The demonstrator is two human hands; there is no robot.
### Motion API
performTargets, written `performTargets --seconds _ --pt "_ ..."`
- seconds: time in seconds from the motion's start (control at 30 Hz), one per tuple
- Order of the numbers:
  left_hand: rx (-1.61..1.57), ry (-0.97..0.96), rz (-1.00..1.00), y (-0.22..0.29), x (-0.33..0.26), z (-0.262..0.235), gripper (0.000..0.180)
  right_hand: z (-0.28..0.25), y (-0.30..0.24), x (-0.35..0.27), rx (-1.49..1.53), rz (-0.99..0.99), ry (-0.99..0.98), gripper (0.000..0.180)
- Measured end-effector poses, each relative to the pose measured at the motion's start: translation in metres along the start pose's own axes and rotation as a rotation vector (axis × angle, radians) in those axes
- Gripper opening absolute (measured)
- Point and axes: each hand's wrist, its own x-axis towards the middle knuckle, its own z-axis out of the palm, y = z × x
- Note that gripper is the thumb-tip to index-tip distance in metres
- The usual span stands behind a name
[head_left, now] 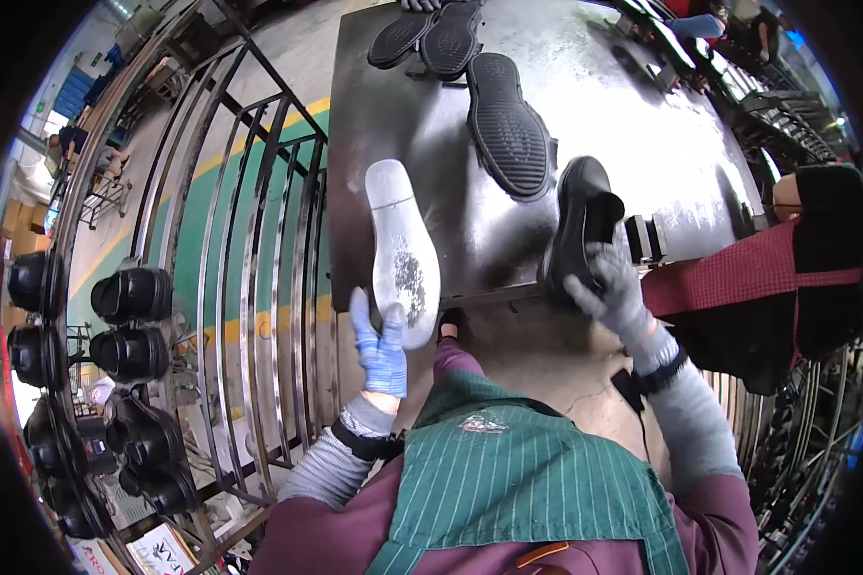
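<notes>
My left hand (pixel 382 355), in a blue knit glove, grips the wide lower end of a white insole (pixel 398 235). The insole has a line across its narrow end and a dark, patchy smudge near my thumb. At the right, my right hand (pixel 612 295), in a grey glove, holds a black shoe (pixel 577 220) by its opening, at the table's near edge. My fingertips there are partly hidden. Beyond it on the metal table (pixel 393 125) lies a black shoe turned sole up (pixel 510 129). Two more black soles (pixel 449 43) show at the far edge.
Another person's gloved hand (pixel 420 4) touches the far soles. A person with a red-checked garment (pixel 719 278) is close on my right. To the left stands a metal rack (pixel 259 259), with several black shoes (pixel 132 293) on rack posts beyond it.
</notes>
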Motion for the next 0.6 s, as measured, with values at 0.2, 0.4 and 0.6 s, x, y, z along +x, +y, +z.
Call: performTargets --seconds 0.2,0.4,0.6 --pt "-0.070 -0.191 -0.330 0.007 0.032 0.019 0.061 0.051 0.075 0.053 0.021 0.436 0.121 0.042" --pt "0.118 -0.528 -0.248 -0.004 0.182 -0.004 0.085 0.098 0.097 0.141 1.217 1.031 0.137 0.054" --pt "0.148 -1.010 -0.412 0.053 0.313 0.023 0.091 0.067 0.049 0.111 0.857 0.972 0.046 0.065"
